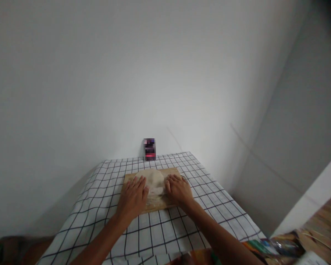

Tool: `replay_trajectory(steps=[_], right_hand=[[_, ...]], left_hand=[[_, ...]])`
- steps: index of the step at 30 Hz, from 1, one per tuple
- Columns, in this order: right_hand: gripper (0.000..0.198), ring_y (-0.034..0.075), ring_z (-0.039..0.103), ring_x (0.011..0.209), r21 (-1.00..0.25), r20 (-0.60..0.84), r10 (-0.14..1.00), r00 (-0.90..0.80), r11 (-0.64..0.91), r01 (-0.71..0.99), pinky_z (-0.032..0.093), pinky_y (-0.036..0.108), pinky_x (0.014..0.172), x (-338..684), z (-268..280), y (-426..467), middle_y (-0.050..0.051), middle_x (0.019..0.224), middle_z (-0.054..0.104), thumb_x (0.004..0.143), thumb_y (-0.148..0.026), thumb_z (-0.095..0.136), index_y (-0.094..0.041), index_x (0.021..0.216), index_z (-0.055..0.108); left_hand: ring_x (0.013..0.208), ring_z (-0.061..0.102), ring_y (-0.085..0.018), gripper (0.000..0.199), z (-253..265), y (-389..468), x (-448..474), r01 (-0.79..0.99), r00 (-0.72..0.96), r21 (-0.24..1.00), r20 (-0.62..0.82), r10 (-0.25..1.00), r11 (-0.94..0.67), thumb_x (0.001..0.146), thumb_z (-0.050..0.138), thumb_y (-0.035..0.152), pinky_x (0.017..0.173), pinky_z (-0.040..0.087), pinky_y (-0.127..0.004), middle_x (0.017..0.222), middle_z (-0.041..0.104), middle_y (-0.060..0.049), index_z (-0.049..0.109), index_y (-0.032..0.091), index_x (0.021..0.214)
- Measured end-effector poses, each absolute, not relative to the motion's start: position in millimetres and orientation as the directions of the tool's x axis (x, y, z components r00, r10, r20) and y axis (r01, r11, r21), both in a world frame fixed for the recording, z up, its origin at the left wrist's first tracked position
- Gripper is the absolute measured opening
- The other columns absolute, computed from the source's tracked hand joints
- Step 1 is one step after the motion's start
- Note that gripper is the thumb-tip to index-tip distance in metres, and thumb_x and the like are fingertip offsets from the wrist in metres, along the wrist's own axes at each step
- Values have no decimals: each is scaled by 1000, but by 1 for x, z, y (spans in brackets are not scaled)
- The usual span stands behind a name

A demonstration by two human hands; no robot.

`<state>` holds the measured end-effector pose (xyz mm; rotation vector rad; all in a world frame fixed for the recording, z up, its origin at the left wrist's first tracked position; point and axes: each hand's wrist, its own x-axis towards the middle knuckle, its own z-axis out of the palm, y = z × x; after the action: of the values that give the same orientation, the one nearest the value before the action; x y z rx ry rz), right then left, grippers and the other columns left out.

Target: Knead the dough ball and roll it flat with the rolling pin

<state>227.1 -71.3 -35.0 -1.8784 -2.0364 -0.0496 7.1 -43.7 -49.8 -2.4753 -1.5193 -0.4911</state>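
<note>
A pale, flattened round of dough (151, 177) lies on a light wooden board (158, 204). My left hand (134, 193) rests palm down at the left side of the dough, its fingers stretched forward and a little apart. At the right side, my right hand (179, 188) lies palm down with its fingers slightly bent against the dough's edge. Between the two hands runs a whitish strip along the dough's near edge; I cannot tell whether it is a fold of dough or something else. Whitish smears mark the board's near part.
A white checked cloth (154, 235) covers the table. Against the wall (154, 73) at the table's far edge stands a dark, blurred-out upright item (150, 149). Colourful packaging (278, 247) lies at the lower right, beside a brown wooden surface (325, 217).
</note>
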Motion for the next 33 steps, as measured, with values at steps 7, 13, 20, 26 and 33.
replay_trajectory(steps=[7, 13, 20, 26, 33], right_hand=[[45, 25, 54, 139, -205, 305, 951, -43, 110, 972, 37, 43, 115, 226, -38, -72, 9, 149, 62, 109, -32, 30, -22, 129, 69], [49, 25, 51, 143, -246, 334, 940, -68, 157, 957, 28, 45, 124, 227, -55, -114, 10, 150, 61, 109, -36, 29, -20, 144, 60], [44, 27, 55, 139, -237, 317, 948, -34, 114, 965, 33, 50, 119, 223, -37, -85, 8, 146, 65, 109, -33, 31, -23, 128, 70], [43, 25, 56, 138, -221, 316, 947, -56, 131, 966, 37, 47, 116, 225, -40, -89, 8, 147, 64, 109, -30, 32, -22, 130, 68], [44, 25, 59, 134, -202, 304, 951, -52, 117, 972, 39, 43, 113, 225, -37, -75, 9, 145, 66, 109, -31, 31, -22, 124, 71]], left_hand=[[148, 47, -34, 56, -52, -49, 9, 888, 417, -10, 443, 794, -461, 107, 28, 37, 122, 36, -58, 155, 55, -16, 58, 11, 146], [151, 42, -27, 56, -68, -79, -6, 829, 477, 32, 482, 736, -558, 107, 27, 40, 124, 37, -53, 161, 50, -9, 46, 16, 155], [150, 44, -33, 56, -48, -58, 8, 874, 448, 6, 373, 812, -485, 108, 28, 38, 124, 32, -62, 158, 52, -13, 54, 11, 149], [147, 49, -31, 53, -51, -70, 8, 869, 453, -10, 422, 786, -495, 107, 31, 39, 124, 32, -58, 156, 55, -11, 56, 17, 148], [148, 46, -32, 57, -51, -54, 12, 875, 435, 27, 395, 809, -484, 107, 30, 42, 124, 36, -54, 156, 54, -15, 56, 11, 148]])
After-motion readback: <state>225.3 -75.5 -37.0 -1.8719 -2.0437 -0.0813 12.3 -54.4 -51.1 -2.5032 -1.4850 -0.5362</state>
